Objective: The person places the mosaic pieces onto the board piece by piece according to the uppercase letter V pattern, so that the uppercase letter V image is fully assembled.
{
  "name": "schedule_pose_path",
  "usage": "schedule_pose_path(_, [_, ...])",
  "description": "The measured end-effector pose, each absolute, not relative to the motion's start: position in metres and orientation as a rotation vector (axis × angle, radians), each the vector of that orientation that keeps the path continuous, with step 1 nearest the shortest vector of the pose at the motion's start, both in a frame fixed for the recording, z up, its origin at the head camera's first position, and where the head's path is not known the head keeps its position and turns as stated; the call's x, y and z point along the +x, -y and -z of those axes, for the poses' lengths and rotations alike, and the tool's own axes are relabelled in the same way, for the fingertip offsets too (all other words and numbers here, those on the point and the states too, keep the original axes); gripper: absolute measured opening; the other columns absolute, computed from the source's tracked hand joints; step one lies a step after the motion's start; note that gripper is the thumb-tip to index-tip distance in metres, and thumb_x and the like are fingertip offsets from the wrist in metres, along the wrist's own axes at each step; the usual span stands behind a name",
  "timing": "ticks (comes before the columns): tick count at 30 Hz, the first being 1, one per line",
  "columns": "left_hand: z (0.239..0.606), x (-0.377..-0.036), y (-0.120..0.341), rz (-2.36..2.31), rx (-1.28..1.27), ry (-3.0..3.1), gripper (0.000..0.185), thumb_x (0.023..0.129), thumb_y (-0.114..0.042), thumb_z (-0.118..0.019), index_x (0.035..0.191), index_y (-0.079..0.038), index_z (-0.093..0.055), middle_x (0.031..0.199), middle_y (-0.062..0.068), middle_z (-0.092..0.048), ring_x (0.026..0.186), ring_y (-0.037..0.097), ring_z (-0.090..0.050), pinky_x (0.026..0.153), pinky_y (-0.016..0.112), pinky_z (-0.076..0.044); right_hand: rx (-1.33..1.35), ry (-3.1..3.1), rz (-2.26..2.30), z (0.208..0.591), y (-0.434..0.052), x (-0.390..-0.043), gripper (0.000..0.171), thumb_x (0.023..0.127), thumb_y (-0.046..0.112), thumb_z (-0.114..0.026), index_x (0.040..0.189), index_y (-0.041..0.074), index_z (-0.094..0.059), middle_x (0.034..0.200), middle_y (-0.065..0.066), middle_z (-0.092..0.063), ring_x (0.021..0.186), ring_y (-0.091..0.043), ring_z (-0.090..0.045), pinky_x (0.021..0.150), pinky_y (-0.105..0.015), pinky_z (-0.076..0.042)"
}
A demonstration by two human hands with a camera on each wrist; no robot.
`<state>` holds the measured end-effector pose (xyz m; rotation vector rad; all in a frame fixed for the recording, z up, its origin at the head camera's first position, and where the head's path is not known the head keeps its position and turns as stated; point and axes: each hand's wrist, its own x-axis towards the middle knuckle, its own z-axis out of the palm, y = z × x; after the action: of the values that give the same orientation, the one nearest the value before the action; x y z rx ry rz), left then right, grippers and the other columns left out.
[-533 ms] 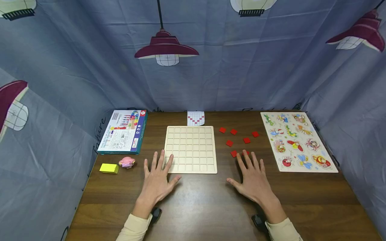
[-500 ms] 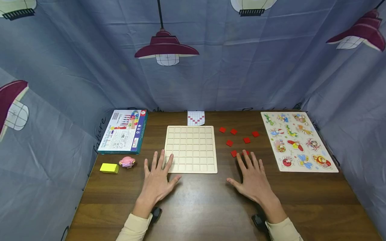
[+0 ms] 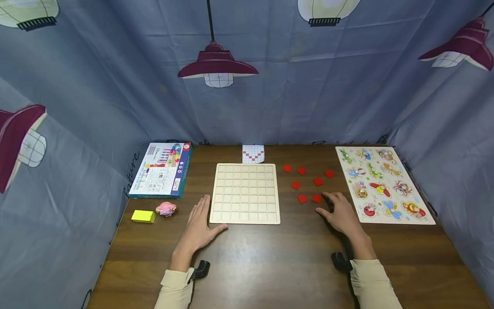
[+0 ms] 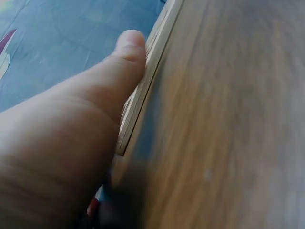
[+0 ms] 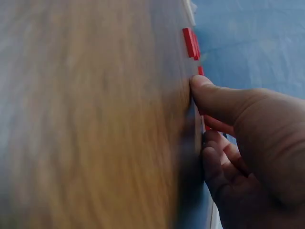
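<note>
A pale wooden grid board (image 3: 245, 194) lies flat in the middle of the table. My left hand (image 3: 198, 229) rests at its near left corner, straight fingers along the left edge and thumb against the near edge. In the left wrist view the thumb (image 4: 126, 52) meets the side of the board. Several red square tiles (image 3: 295, 185) lie scattered right of the board. Beside the nearest right tile (image 3: 316, 198) is my right hand (image 3: 343, 216), index finger reaching toward it, thumb apart, other fingers bent. Nothing shows between thumb and index finger in the right wrist view.
A small pattern card (image 3: 253, 153) with red squares stands behind the board. A boxed set (image 3: 160, 169), a pink toy figure (image 3: 166, 209) and a yellow block (image 3: 143, 216) lie to the left. An insect picture board (image 3: 386, 184) lies right. Blue curtains (image 3: 278, 103) enclose the table.
My right hand has moved right, off the near tiles, and its spread fingers have bent. My left fingers have closed together along the board's edge. The head view has shifted slightly.
</note>
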<state>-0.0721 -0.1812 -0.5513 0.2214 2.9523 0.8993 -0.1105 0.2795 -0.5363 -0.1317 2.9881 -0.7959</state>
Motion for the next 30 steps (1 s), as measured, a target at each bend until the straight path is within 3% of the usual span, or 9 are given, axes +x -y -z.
schedule_pose_path(5, [0.557,-0.073,0.179,-0.903,0.211,-2.970,0.123,0.076,-0.067,-0.079,0.163,-0.004,-0.018,0.167,0.017,-0.029,0.157,0.033,-0.024,0.129,0.053,-0.016,-0.108,-3.046,0.871,0.547,-0.284,-0.113,0.047,0.090,0.024,-0.079,0.129,0.002,-0.067,0.127,-0.024,-0.058,0.113,-0.045,-0.059,0.092,-0.061,-0.051])
schedule_pose_path(10, [0.556,-0.075,0.178,-0.887,0.201,-2.982,0.122,0.075,-0.065,-0.080,0.163,-0.004,-0.020,0.167,0.017,-0.031,0.157,0.033,-0.025,0.129,0.053,-0.016,-0.091,-3.116,0.928,0.556,-0.282,-0.117,0.037,0.090,0.023,-0.079,0.120,0.003,-0.072,0.118,-0.022,-0.063,0.109,-0.044,-0.061,0.091,-0.061,-0.051])
schedule_pose_path(18, [0.558,-0.080,0.179,-0.864,0.173,-2.993,0.117,0.078,-0.063,-0.079,0.163,-0.007,-0.022,0.165,0.016,-0.035,0.155,0.033,-0.029,0.129,0.053,-0.017,-0.052,-3.160,1.023,0.561,-0.276,-0.118,0.028,0.093,0.019,-0.075,0.114,0.000,-0.071,0.109,-0.021,-0.062,0.096,-0.036,-0.061,0.082,-0.050,-0.048])
schedule_pose_path(26, [0.558,-0.081,0.181,-0.883,0.166,-2.976,0.115,0.079,-0.061,-0.080,0.163,-0.008,-0.022,0.165,0.016,-0.034,0.156,0.033,-0.028,0.129,0.052,-0.016,-0.049,-3.133,1.070,0.558,-0.267,-0.109,0.030,0.098,0.020,-0.069,0.116,-0.005,-0.067,0.114,-0.022,-0.058,0.101,-0.036,-0.058,0.087,-0.051,-0.049])
schedule_pose_path(30, [0.558,-0.080,0.181,-0.882,0.160,-2.977,0.113,0.080,-0.060,-0.079,0.163,-0.008,-0.023,0.165,0.016,-0.034,0.156,0.033,-0.028,0.129,0.052,-0.016,-0.112,-3.119,1.102,0.554,-0.256,-0.106,0.030,0.098,0.019,-0.070,0.116,-0.004,-0.067,0.113,-0.020,-0.058,0.098,-0.033,-0.057,0.083,-0.046,-0.048])
